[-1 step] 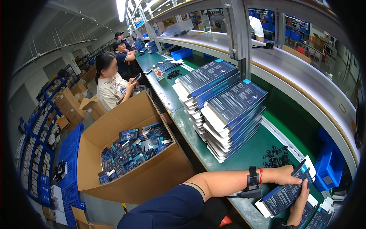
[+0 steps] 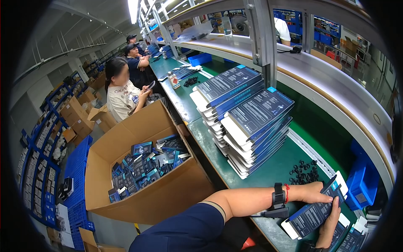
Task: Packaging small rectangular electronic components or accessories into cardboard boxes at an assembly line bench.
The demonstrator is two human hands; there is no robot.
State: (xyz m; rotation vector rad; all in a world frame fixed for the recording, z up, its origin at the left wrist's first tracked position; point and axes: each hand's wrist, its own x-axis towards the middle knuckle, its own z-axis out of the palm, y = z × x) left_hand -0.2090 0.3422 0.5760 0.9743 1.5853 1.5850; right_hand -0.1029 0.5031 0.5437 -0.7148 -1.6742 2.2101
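A dark blue printed carton (image 2: 310, 217) with white end flaps standing out is held between my two hands at the lower right. My left hand (image 2: 314, 193) grips its far end, thumb on the printed face; a black band and a red string circle that wrist. Along the carton's right edge, my right hand (image 2: 331, 220) closes with its thumb near the left one. Small black parts (image 2: 303, 172) lie in a loose pile just beyond my left hand. More blue cartons (image 2: 351, 241) with white flaps sit beside my right hand, partly cut off.
Tall stacks of flattened blue cartons (image 2: 260, 110) stand on the green workbench (image 2: 191, 110). Left of it, a big open cardboard box (image 2: 147, 212) contains many small boxes. A blue bin (image 2: 363, 185) is at the right under the shelf (image 2: 336, 94). A person (image 2: 124, 90) with a phone sits beyond.
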